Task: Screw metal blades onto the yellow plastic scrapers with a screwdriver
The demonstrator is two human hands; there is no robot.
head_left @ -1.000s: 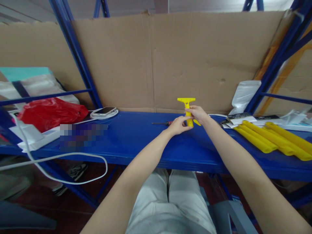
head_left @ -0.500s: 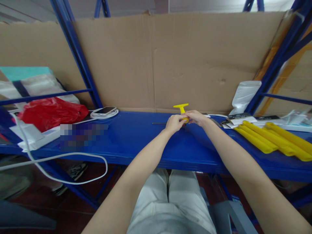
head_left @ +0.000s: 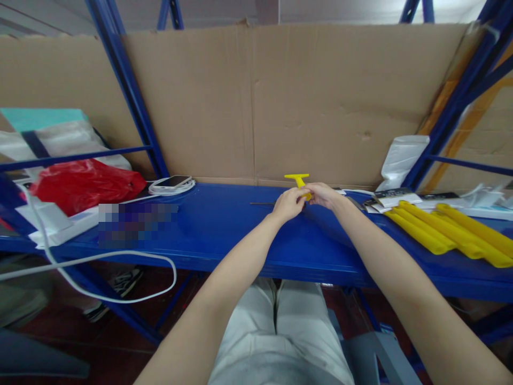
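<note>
Above the blue shelf surface, my left hand (head_left: 289,205) and my right hand (head_left: 323,194) meet, fingers closed around a yellow T-shaped plastic piece (head_left: 298,179). Its crossbar points up and away from me. The lower end, also yellow, shows between my fingertips and is partly covered by them. A thin dark rod (head_left: 261,203) sticks out to the left of my left hand, close to the shelf surface. Its other end is hidden behind that hand.
Several yellow tube-like pieces (head_left: 449,230) lie at the right, beside white and black packaging (head_left: 396,197). To the left are a phone (head_left: 175,182) on a coiled white cable, a red plastic bag (head_left: 88,184) and a white cable loop (head_left: 120,299) over the front edge. Cardboard (head_left: 256,107) stands behind.
Both hands stay together on the yellow T-shaped piece, with only a slight shift of the fingers. Less of its lower yellow part shows now.
</note>
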